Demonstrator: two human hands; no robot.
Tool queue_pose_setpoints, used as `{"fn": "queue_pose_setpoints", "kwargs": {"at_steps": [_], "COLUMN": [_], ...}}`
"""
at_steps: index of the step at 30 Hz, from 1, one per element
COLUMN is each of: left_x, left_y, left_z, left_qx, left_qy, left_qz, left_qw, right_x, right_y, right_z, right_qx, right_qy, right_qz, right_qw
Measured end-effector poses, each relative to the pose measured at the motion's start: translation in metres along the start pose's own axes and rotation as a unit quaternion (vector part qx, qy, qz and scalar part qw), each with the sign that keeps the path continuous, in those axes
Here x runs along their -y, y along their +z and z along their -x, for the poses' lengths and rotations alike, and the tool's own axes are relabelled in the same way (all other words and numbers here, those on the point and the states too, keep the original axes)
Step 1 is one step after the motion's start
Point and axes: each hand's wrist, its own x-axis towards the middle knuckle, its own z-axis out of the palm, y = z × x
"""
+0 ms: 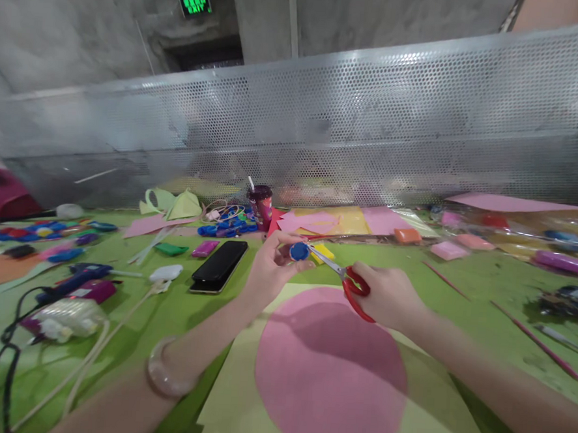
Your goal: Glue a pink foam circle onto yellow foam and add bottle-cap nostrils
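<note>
My left hand (270, 262) pinches a small round blue piece (299, 251) between thumb and fingers; its material I cannot make out. Red-handled scissors (353, 286) are gripped in my right hand (387, 293), their blades pointing left with the tips at the blue piece's edge. Whether the tips touch it is too small to tell. Beneath both hands lies a pink paper circle (328, 376) on a pale yellow-green sheet (232, 383). A yellow block (322, 253) sits on the table just behind the blades.
A black phone (220, 266) lies left of my left hand. A lidded cup with a straw (260, 205) stands at the back. Cables and a blue glue gun (87, 276) occupy the left side. Pink sticks (536, 339) and wrapped clay packs (563, 261) lie right, before a perforated metal panel (373, 117).
</note>
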Motion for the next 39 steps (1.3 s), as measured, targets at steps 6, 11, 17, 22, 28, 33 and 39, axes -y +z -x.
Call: {"fn": "queue_pose_setpoints", "kwargs": {"at_steps": [6,11,17,22,28,33,39], "left_x": [-0.001,-0.002,-0.002,-0.002,-0.001,-0.002,-0.002], "left_y": [0.000,0.000,0.001,0.002,0.002,0.002,0.004], "left_z": [0.000,0.000,0.001,0.002,0.002,0.003,0.005], "left_qx": [0.002,-0.007,-0.007,-0.003,0.000,0.002,-0.015], "left_qy": [0.005,-0.023,-0.009,0.004,-0.006,-0.007,-0.012], "left_qz": [-0.014,0.003,-0.009,-0.007,-0.016,-0.026,-0.023], "left_qw": [1.000,1.000,1.000,1.000,1.000,1.000,1.000], "right_x": [0.000,-0.004,-0.002,-0.001,-0.001,-0.002,-0.005], "right_y": [0.000,-0.008,-0.009,-0.004,-0.004,-0.002,0.000], "right_z": [-0.001,-0.003,0.000,0.000,-0.001,-0.001,0.000], "right_qx": [-0.022,-0.023,-0.016,-0.003,0.001,-0.017,-0.035], "right_qy": [0.012,0.039,-0.001,-0.006,-0.007,-0.017,-0.024], "right_qz": [-0.013,-0.026,-0.021,-0.009,0.015,0.026,0.053], "right_qw": [1.000,0.999,1.000,1.000,1.000,0.999,0.998]}}
